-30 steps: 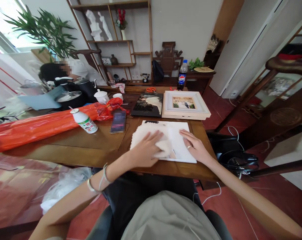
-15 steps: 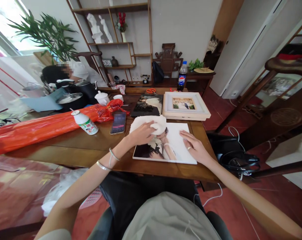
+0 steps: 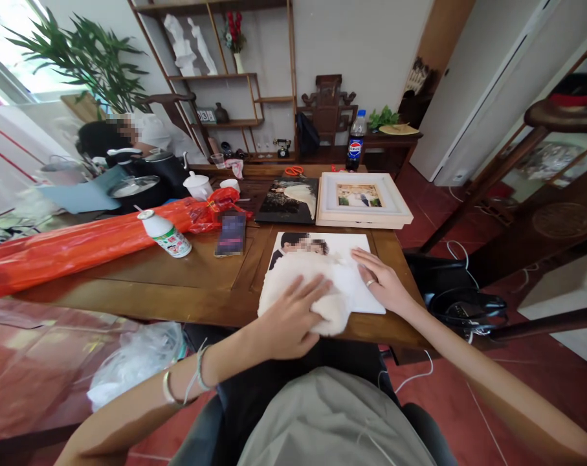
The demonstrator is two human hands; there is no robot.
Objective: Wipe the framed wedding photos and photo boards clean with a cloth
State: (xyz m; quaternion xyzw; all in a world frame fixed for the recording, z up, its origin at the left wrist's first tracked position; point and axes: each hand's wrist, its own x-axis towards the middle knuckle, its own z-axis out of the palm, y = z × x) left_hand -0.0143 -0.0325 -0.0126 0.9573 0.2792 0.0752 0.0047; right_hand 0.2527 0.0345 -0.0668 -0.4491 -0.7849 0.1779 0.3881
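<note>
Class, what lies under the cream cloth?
A photo print lies under the cream cloth, which the left hand touches. The print's top and right show; its lower left is hidden.

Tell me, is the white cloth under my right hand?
No, the white cloth is under the left hand, while the right hand rests on the photo panel's right side.

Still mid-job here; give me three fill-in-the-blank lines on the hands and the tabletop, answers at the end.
1. Of the left hand and the right hand, the one on the cream cloth is the ____.
2. The right hand wears a ____ on one finger.
3. The cap of the soda bottle is ____.

Answers: left; ring; blue
</note>
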